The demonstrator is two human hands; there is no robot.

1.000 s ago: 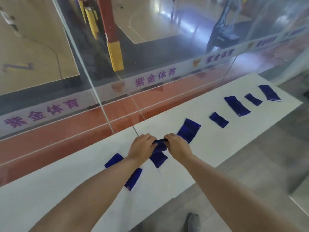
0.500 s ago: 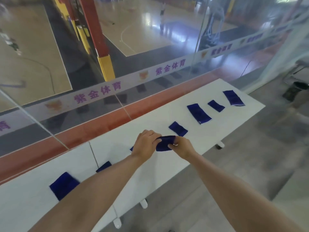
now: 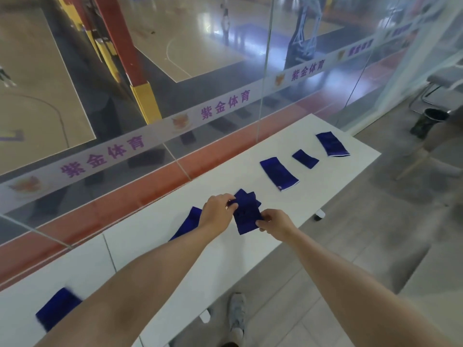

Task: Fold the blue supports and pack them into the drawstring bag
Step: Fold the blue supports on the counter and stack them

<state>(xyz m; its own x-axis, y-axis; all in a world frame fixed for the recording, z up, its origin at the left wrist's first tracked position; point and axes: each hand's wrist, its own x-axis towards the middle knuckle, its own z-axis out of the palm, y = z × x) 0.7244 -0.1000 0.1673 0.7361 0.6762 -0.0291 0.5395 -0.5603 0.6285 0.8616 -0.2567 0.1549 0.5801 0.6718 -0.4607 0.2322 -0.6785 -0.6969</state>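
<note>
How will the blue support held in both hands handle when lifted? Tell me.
Probably floppy: the blue support creases and bends between the left hand and right hand. Likely light, since fingertip pinches hold it. Flat cloth, so unlikely to roll.

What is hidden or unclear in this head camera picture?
The drawstring bag: not in the head view.
The blue support behind the left hand: head view, mostly covered by hand and forearm.
The near-left support: head view, blurred, partly under the forearm.
The held support: its fold layers are indistinct.
</note>
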